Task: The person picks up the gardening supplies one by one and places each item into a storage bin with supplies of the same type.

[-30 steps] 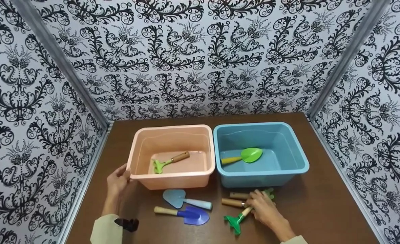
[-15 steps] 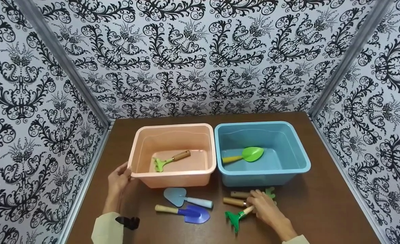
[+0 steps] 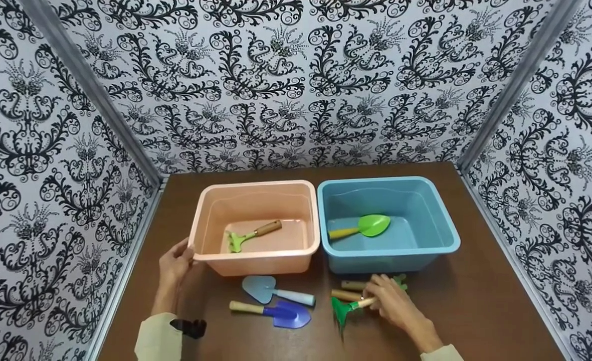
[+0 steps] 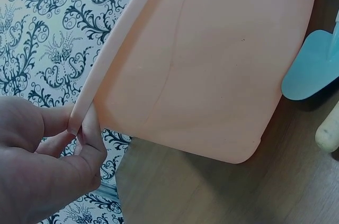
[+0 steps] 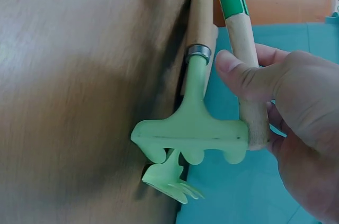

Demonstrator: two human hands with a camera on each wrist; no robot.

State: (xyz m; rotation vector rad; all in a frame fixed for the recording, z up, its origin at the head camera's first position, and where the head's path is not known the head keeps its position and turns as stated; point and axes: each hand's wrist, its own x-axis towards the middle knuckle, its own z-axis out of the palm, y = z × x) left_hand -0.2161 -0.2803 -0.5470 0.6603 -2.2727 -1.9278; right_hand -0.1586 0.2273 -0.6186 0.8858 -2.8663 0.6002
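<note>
My left hand (image 3: 174, 266) pinches the front left corner of the peach tub (image 3: 255, 257), thumb and fingers on either side of the rim in the left wrist view. In my right hand (image 3: 391, 303) is the wooden handle of a dark green hand rake (image 3: 343, 310), its toothed head pointing left. The right wrist view shows that handle gripped between thumb and fingers, over a light green rake (image 5: 190, 134) with a wooden handle. Another light green rake (image 5: 169, 179) lies partly hidden beneath it. A light green rake (image 3: 240, 239) lies inside the peach tub.
Right of the peach tub stands a blue tub (image 3: 386, 254) holding a green trowel (image 3: 374, 225) with a yellow handle. In front lie a light blue trowel (image 3: 260, 289) and a dark blue trowel (image 3: 290, 315) on the brown table (image 3: 255, 346). Patterned walls (image 3: 296, 100) enclose the table.
The dark green rake has risen off the table in my right hand, its head swinging up over the wooden handles behind. My left hand stays at the peach tub's corner.
</note>
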